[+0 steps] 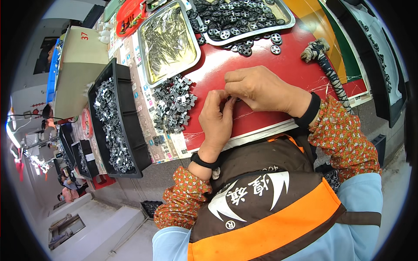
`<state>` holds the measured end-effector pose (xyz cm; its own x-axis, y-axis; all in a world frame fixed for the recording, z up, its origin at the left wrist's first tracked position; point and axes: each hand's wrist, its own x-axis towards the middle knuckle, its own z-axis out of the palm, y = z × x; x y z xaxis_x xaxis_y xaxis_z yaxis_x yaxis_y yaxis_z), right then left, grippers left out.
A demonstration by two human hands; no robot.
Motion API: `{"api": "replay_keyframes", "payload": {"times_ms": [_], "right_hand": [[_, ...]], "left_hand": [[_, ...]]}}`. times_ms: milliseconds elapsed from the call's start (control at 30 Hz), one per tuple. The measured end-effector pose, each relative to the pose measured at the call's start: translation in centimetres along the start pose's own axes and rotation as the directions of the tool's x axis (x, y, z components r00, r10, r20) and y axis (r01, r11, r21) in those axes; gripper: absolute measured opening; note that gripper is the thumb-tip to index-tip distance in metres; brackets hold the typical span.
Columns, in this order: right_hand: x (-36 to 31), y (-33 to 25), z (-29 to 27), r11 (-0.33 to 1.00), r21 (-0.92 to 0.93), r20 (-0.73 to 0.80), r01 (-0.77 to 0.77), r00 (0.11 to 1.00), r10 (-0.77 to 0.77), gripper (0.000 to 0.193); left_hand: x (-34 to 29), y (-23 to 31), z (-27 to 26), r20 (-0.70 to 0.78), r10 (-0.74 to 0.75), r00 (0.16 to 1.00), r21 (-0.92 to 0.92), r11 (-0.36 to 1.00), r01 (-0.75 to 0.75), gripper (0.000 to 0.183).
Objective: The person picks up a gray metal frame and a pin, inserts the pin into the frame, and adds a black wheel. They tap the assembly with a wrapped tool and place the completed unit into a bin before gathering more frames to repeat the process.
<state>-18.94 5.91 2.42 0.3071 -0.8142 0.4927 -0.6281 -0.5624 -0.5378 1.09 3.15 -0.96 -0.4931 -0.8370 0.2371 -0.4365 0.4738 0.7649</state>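
Note:
My left hand [216, 118] and my right hand [262, 90] meet over the red work surface [209, 65], close to the table's near edge. Fingers and thumbs of both are closed in a pinch. A small dark bit shows between the fingertips, too covered to name. Left of my left hand lies a heap of small grey and black plastic parts [176, 102]. Beyond the hands stand a metal tray [197, 55] of thin metal pins and another tray [292, 21] heaped with small black toy wheels [235, 31]. Several wheels lie loose in front of that tray.
A tool with a cloth-wrapped head and taped handle [329, 71] lies right of my right hand. Black bins with small parts stand at the left [127, 117] and far right [382, 93]. A red basket [126, 27] sits at the back left.

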Motion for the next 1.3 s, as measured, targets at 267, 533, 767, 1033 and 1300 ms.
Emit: {"api": "replay_keyframes", "payload": {"times_ms": [267, 533, 767, 1033, 1300], "right_hand": [[0.1, -0.1, -0.2, 0.999, -0.015, 0.027, 0.039, 0.999, -0.038, 0.028], [-0.4, 0.1, -0.7, 1.0, -0.016, 0.088, 0.0, 0.996, 0.001, 0.018], [-0.6, -1.1, -2.5, 0.972, 0.076, 0.012, -0.221, 0.975, 0.221, 0.014], [-6.5, 2.7, -8.6, 0.774, -0.184, -0.255, -0.606, 0.79, 0.558, 0.017], [-5.0, 3.0, -7.8, 0.68, -0.319, -0.233, -0.66, 0.75, 0.619, 0.023]], "left_hand": [[-0.1, 0.1, 0.0, -0.007, 0.021, 1.0, -0.008, 1.0, -0.021, 0.015], [0.0, 0.1, 0.0, -0.014, 0.101, 0.995, -0.008, 0.995, -0.101, 0.016], [0.0, 0.2, -0.1, -0.016, 0.072, 0.997, -0.011, 0.997, -0.072, 0.017], [0.2, 0.7, -0.5, -0.009, 0.039, 0.999, -0.029, 0.999, -0.04, 0.012], [0.1, 0.6, -1.0, -0.016, 0.045, 0.999, -0.007, 0.999, -0.045, 0.012]]}}
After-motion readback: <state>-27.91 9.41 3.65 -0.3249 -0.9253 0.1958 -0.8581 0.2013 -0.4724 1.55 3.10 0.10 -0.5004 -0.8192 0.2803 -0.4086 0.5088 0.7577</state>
